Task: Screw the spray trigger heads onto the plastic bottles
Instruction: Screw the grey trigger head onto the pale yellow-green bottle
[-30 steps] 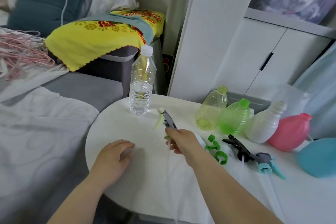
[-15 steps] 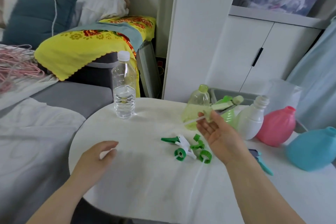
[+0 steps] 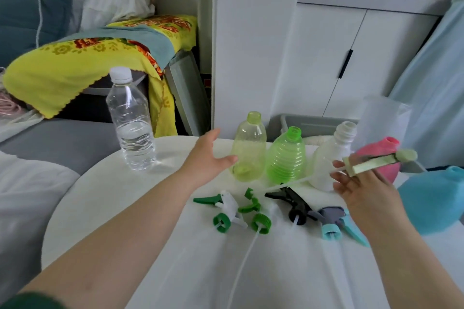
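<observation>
My right hand (image 3: 361, 190) holds a pale green spray trigger head (image 3: 376, 160) above the table, its dip tube trailing left. My left hand (image 3: 207, 158) is open, its fingers spread just left of the yellow-green bottle (image 3: 248, 148), thumb close to its side. A ribbed green bottle (image 3: 286, 155), a white bottle (image 3: 331, 155), a pink bottle (image 3: 386, 148) and a blue bottle (image 3: 434, 198) stand uncapped in a row. Loose on the table lie a green-and-white trigger head (image 3: 226, 206), another green one (image 3: 256, 211), a black one (image 3: 293, 203) and a grey-teal one (image 3: 336, 221).
A capped clear water bottle (image 3: 131, 123) stands at the back left of the round white table (image 3: 113, 203). A grey bin (image 3: 308, 125) and white cabinet (image 3: 351, 57) are behind the table. A sofa with a yellow cloth (image 3: 62, 68) lies to the left.
My left hand has left the table's front and reached up toward the yellow-green bottle. My right hand has carried the pale green trigger head rightward, in front of the pink bottle.
</observation>
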Demonstrator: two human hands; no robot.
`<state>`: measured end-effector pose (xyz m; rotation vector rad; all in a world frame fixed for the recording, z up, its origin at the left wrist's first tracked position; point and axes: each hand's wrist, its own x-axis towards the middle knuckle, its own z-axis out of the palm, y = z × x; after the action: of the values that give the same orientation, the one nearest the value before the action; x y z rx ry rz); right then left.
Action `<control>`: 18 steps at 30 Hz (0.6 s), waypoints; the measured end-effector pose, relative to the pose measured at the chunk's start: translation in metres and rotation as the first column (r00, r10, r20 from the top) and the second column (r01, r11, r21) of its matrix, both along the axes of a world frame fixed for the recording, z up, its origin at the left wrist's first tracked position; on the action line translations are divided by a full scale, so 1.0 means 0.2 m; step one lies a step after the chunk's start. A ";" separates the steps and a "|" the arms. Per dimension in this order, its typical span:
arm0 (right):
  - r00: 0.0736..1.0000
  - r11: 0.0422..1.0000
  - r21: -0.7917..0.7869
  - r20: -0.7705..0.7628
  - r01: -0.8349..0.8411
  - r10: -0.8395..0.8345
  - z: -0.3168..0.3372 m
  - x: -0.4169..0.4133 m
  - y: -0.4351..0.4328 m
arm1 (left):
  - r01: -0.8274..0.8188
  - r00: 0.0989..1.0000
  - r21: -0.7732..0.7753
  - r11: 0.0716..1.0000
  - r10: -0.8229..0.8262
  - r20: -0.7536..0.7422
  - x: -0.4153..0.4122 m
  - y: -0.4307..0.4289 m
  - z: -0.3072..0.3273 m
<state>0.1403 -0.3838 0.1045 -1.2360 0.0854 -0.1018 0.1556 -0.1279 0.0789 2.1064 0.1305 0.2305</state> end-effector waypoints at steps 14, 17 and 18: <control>0.993 0.998 0.009 0.097 -0.069 0.068 -0.06 0.17 0.01 | 0.029 0.992 -0.181 0.983 -0.006 0.123 0.31 -0.19 -0.19; 0.986 0.993 -0.059 0.129 -0.100 0.107 -0.05 0.22 0.04 | -0.002 0.983 -0.214 0.977 0.041 0.177 0.32 -0.18 -0.17; 0.987 0.993 -0.070 0.123 -0.092 0.100 -0.05 0.23 0.04 | -0.014 0.981 -0.235 0.972 0.060 0.186 0.32 -0.17 -0.15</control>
<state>0.1865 -0.3750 0.0942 -1.2929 -0.0884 -0.0995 0.2191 -0.1617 0.0492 1.8387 0.0780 0.4192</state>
